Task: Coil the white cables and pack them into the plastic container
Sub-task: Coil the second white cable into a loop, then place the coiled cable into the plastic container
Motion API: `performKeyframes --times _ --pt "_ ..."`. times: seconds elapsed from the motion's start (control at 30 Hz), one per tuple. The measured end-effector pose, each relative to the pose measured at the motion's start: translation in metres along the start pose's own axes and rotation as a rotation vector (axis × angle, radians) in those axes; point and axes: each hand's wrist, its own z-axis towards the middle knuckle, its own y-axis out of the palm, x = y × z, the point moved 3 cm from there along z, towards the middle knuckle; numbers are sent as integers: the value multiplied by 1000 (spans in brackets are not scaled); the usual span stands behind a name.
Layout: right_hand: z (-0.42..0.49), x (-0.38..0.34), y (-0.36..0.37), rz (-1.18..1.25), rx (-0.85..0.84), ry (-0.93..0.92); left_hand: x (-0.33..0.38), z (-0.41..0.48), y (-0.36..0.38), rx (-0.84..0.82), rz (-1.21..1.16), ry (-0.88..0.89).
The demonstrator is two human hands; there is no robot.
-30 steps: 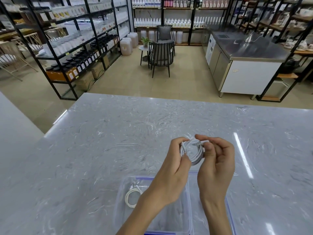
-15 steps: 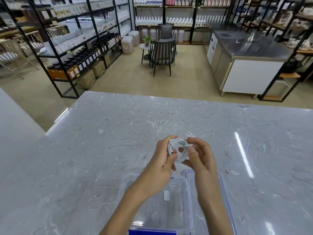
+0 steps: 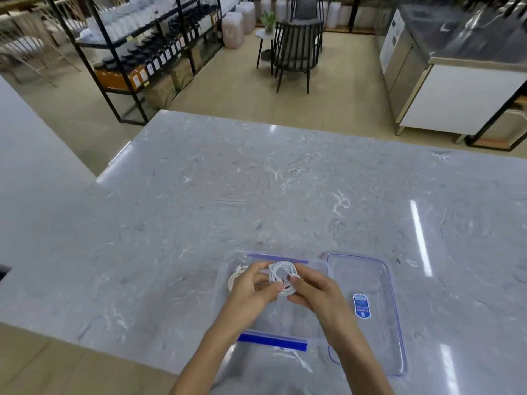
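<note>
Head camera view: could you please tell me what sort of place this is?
Probably a shop or stockroom with a work counter: black metal shelving stacked with labelled bottles, large jugs on the floor, and a stainless-steel counter unit beyond the marble table.

Around the open plastic container (image 3: 319, 280) the marble table (image 3: 256, 195) lies bare beyond and to its left; its lid (image 3: 368, 280) lies flat just to its right; both hands and two cable coils crowd its far end; its near half is open.
</note>
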Motion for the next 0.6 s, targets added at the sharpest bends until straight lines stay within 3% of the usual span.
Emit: performKeyframes --times 0.2,0.47,0.53,0.6 --pt "4 41 6 -45 6 181 -41 -14 -5 20 -9 -177" --pt "22 55 9 -68 -9 208 -46 4 -3 116 111 -229" --pt "30 60 7 -69 23 200 -45 6 -3 142 204 -206" --pt "38 66 2 -93 76 192 -42 6 -9 286 393 -79"
